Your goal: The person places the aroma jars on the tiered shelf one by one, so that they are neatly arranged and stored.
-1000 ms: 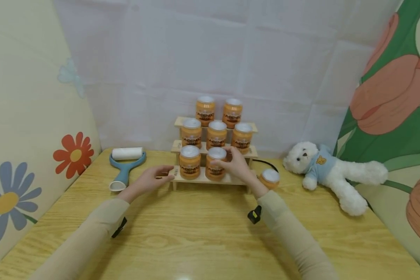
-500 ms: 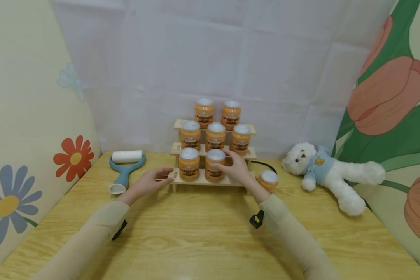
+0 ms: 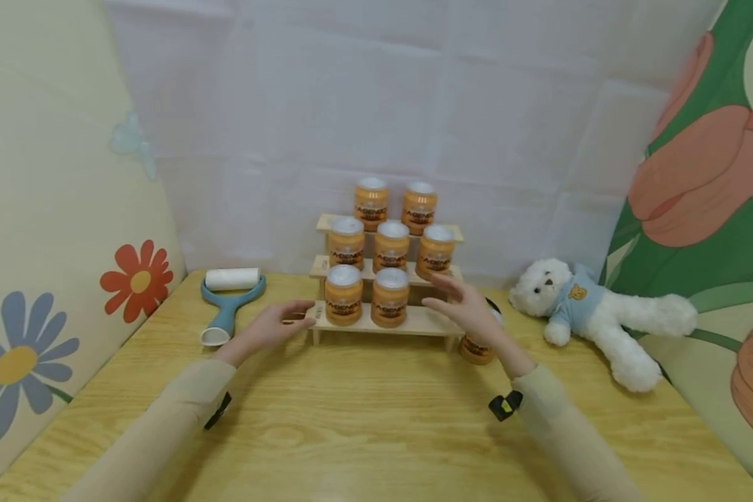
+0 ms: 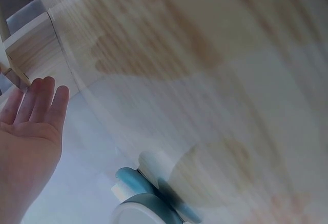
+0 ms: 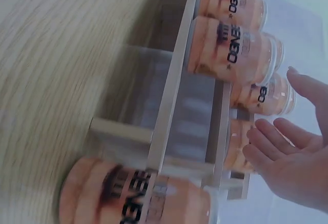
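Note:
A three-tier wooden rack (image 3: 425, 321) bears several orange jars with white lids. Two jars stand on the lowest tier, the right one being the jar (image 3: 390, 298) near the middle. My left hand (image 3: 270, 328) has its fingertips at the rack's left end; in the left wrist view its fingers (image 4: 42, 101) touch the wooden edge. My right hand (image 3: 467, 314) is off the jars, fingers apart and holding nothing, over the right end of the lowest tier. Partly behind that wrist, one more jar (image 3: 477, 350) stands on the table, also large in the right wrist view.
A blue-handled lint roller (image 3: 229, 303) lies on the table at the left. On the right lies a white teddy bear (image 3: 586, 307) in a blue shirt. A white cloth (image 3: 326, 104) hangs behind the rack. The wooden table (image 3: 351, 411) extends in front.
My right hand has let go of the right jar on the lowest tier and moved right, in front of the jar on the table. The left hand stays at the rack's left end.

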Demonstrator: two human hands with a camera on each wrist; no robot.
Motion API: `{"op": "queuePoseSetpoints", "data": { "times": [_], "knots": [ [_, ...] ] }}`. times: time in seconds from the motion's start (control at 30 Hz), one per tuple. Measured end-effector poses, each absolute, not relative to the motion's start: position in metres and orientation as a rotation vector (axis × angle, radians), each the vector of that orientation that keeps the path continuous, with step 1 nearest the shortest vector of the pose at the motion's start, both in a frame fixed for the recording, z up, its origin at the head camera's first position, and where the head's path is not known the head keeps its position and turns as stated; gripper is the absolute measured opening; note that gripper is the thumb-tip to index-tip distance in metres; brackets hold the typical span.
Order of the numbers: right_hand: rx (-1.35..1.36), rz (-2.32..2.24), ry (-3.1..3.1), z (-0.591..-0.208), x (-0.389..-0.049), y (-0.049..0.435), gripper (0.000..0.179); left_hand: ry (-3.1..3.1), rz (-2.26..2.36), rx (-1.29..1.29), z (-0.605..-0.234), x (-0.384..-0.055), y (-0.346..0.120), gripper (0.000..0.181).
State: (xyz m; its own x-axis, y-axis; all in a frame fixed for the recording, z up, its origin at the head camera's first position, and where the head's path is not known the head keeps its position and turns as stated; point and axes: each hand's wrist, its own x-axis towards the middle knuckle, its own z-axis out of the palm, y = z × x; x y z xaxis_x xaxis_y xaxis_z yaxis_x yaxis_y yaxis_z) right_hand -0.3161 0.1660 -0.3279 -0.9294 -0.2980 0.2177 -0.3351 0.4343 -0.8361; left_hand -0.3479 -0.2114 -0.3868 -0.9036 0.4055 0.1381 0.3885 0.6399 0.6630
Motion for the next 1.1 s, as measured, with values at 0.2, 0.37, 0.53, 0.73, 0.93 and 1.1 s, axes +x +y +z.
{"op": "queuePoseSetpoints", "data": {
  "times": [0.2,0.37,0.53,0.73,0.93,1.1],
  "knots": [
    [0.593,1.396,-2.631,-0.335,-0.308,0.189,0.063,2.816,1.135,0.689,-0.386,-0.349,-0.211,0.061],
    [0.557,1.391,-2.597,-0.343,-0.306,0.206,0.057,2.811,1.144,0.689,-0.384,-0.349,-0.211,0.059],
    [0.49,1.368,-2.593,-0.344,-0.301,0.218,0.059,2.818,1.139,0.69,-0.381,-0.349,-0.21,0.059],
    [0.415,1.289,-2.642,-0.349,-0.297,0.232,0.057,2.817,1.138,0.696,-0.382,-0.349,-0.21,0.059],
    [0.309,1.138,-2.695,-0.35,-0.296,0.238,0.056,2.809,1.146,0.692,-0.384,-0.349,-0.211,0.06],
    [0.186,1.232,-2.753,-0.352,-0.297,0.242,0.063,2.812,1.14,0.686,-0.385,-0.349,-0.211,0.061]
  ]
}}
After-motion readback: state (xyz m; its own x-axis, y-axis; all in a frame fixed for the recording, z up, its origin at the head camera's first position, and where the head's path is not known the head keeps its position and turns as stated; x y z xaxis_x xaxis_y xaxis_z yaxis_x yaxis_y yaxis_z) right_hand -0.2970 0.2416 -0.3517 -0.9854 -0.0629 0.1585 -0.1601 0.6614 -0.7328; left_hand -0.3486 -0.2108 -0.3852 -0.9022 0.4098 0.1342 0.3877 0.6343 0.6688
